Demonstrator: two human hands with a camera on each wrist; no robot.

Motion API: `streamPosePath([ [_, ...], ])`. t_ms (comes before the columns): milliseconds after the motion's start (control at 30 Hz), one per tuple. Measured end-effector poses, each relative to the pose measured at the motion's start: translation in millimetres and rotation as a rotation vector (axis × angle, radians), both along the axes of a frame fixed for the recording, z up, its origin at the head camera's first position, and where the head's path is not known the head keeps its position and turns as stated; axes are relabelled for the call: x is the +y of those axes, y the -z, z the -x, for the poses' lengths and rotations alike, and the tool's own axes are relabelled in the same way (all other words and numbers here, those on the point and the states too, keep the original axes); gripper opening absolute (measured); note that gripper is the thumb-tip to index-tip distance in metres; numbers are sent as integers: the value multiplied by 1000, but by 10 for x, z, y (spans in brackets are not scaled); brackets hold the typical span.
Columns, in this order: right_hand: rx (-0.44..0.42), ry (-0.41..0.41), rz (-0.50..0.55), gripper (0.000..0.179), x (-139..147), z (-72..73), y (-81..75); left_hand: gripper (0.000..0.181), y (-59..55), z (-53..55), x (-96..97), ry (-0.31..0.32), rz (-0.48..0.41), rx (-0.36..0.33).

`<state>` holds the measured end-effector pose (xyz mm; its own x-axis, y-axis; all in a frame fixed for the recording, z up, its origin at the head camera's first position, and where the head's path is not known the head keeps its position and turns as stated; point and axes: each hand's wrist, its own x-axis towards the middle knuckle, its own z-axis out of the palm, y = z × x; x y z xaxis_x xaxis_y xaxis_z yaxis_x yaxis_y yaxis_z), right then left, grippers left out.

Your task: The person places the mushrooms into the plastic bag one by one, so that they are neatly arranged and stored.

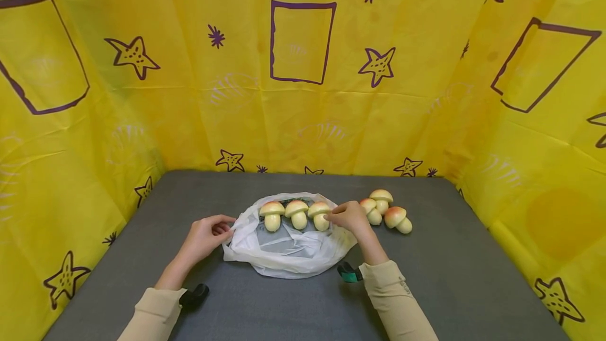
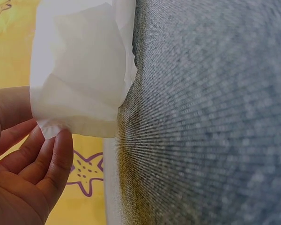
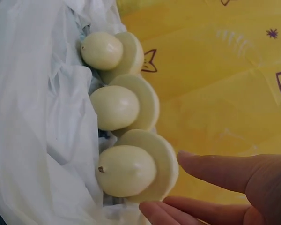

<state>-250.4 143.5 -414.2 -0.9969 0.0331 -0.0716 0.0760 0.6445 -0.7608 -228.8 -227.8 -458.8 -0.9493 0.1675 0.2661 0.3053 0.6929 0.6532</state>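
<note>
A thin white plastic bag (image 1: 284, 264) lies spread on the table with its mouth open upward. My left hand (image 1: 204, 234) pinches the bag's left edge; in the left wrist view, the fingers (image 2: 61, 154) grip a fold of it. Three toy mushrooms stand in a row at the bag's far side: a left one (image 1: 272, 216), a middle one (image 1: 297, 214) and a right one (image 1: 319, 216). My right hand (image 1: 350, 217) is at the right mushroom, thumb and fingers fairly straight and apart. In the right wrist view, its fingertips (image 3: 154, 211) lie right at the cap's edge.
Three more mushrooms (image 1: 381, 201) lie close together on the dark grey table (image 1: 454, 278), right of the bag. Yellow cloth walls (image 1: 303, 120) with purple drawings enclose the table at the back and both sides.
</note>
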Motion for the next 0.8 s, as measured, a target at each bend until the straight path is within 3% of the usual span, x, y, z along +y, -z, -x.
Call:
streamPosePath([
  [200, 19, 9, 59, 32, 64, -37, -58, 24, -6, 5, -1, 5, -2, -6],
  [800, 86, 23, 4, 35, 481, -115, -166, 23, 2, 8, 30, 7, 8, 9],
])
